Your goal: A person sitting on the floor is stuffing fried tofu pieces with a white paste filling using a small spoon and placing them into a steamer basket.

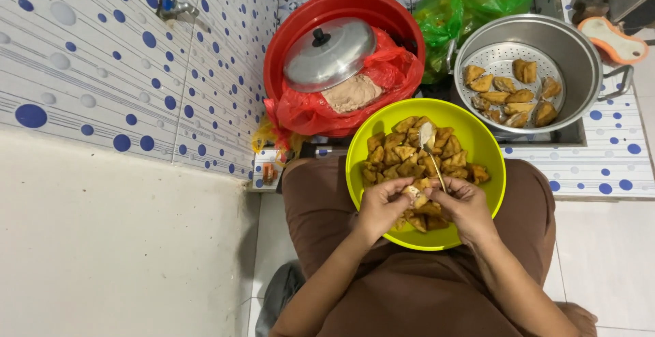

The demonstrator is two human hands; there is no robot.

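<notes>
On tiled floor, green bowl (477,139) holds fried tofu (402,156); both hands' fingers (399,190) pinch one piece (413,191).

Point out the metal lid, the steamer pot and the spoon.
metal lid (338,57), head view, on its shiny dome.
steamer pot (580,57), head view, on its inner right wall.
spoon (426,132), head view, on its bowl.

I see both forearms extended forward from the bottom of the view and converging toward the centre. My left hand (382,204) is cupped, fingers curled inward, thumb on top. My right hand (467,204) sits just beside it, fingers bent in a pinch posture, knuckles up. The fingertips of the two hands nearly meet. Both wrists are slightly flexed downward.
</notes>
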